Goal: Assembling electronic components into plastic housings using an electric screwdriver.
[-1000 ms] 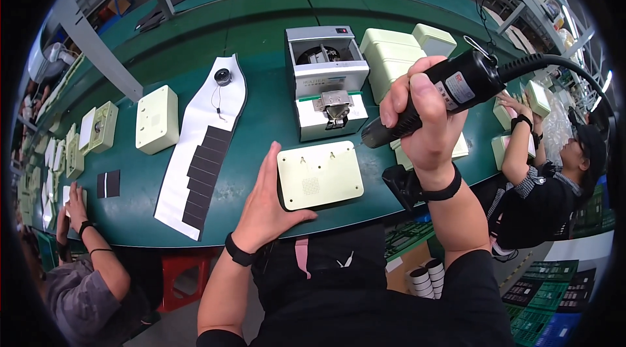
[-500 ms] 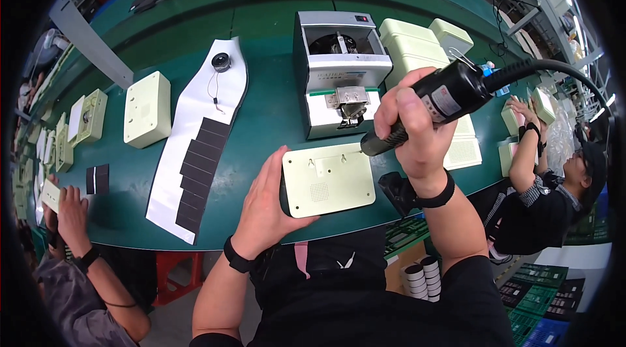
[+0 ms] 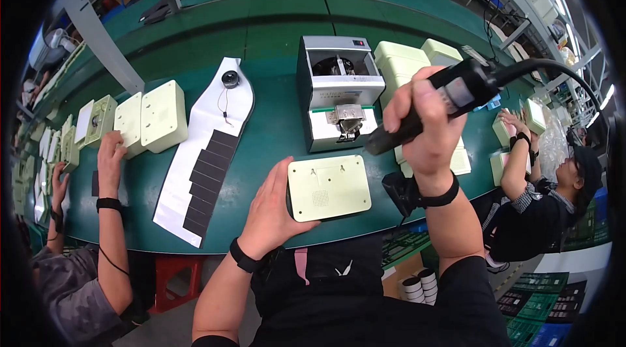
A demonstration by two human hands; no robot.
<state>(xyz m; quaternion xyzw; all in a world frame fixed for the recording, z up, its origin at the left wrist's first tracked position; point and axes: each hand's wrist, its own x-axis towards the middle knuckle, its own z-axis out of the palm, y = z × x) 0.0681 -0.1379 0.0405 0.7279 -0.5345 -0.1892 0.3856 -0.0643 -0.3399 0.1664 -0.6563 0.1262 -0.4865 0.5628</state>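
Observation:
A pale green plastic casing (image 3: 329, 187) lies flat on the green bench (image 3: 267, 41) in front of me. My left hand (image 3: 274, 210) presses against its left edge and holds it steady. My right hand (image 3: 427, 125) grips a black electric screwdriver (image 3: 430, 107) with a cable running off to the right. Its tip points down-left, above the casing's right side and close to the grey screw feeder box (image 3: 339, 89).
A white sheet with several black pads (image 3: 208, 161) lies to the left. Stacks of pale green casings (image 3: 407, 60) stand behind the feeder. A person at left touches casings (image 3: 153, 115); another person (image 3: 548, 197) works at right.
The screwdriver in my right hand has shifted a little up and right. The person at left has reached a hand up to the casings there.

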